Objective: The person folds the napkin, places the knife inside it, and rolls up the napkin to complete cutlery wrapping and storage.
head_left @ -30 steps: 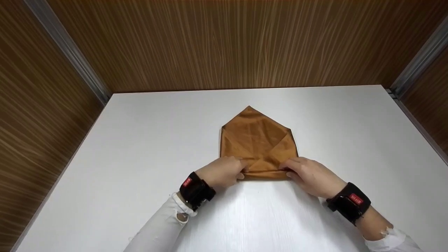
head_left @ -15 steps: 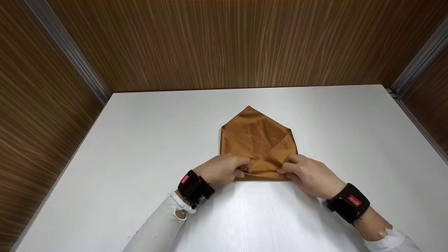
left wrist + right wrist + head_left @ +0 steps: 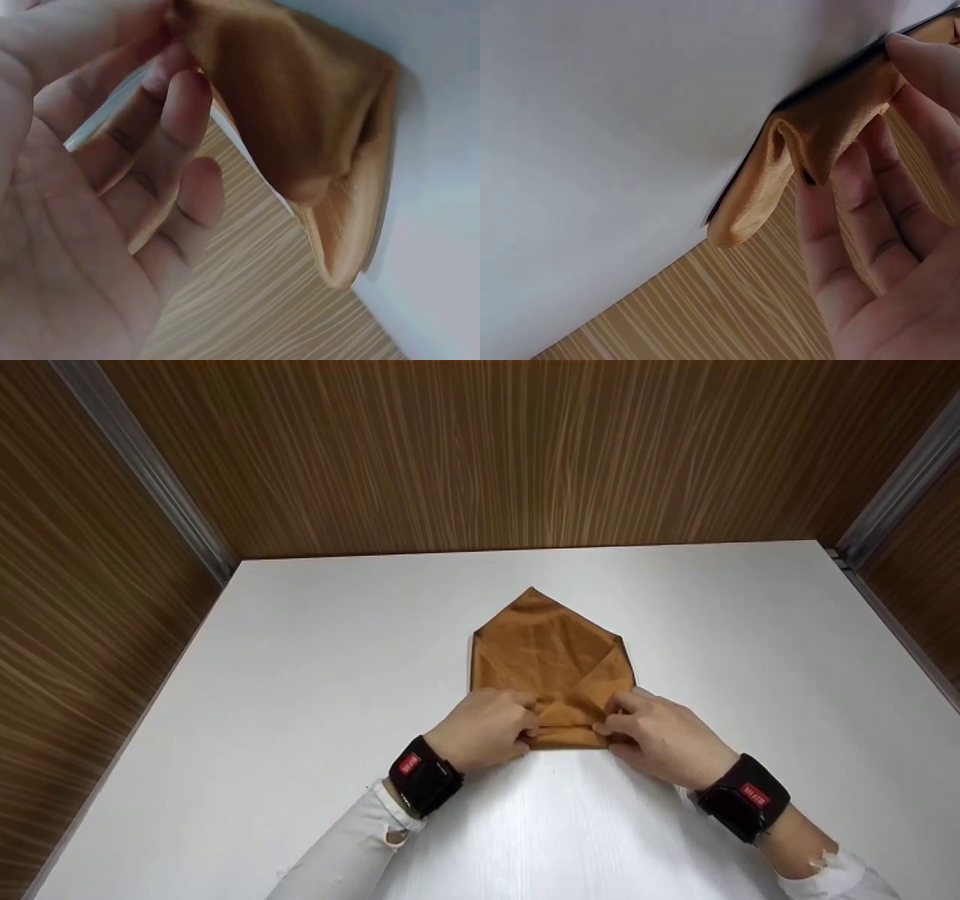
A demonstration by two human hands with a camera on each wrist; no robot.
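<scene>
2 hands' fingers (image 3: pixel 525 712) pinch the brown, pointed, folded cloth's (image 3: pixel 551 656) near edge.

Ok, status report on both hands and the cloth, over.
Left hand and right hand pinching near edge of folded brown cloth. Cloth flat on white table. Nothing in the way.

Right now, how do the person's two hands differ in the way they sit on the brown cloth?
The left hand pinches the near left corner of the brown cloth; the right hand pinches the near right corner. The left hand's wrist band lies nearer the cloth than the right wrist band, whose arm reaches in at a flatter slant. Both hands have curled fingers on the cloth's rolled near edge, over the white table.
</scene>
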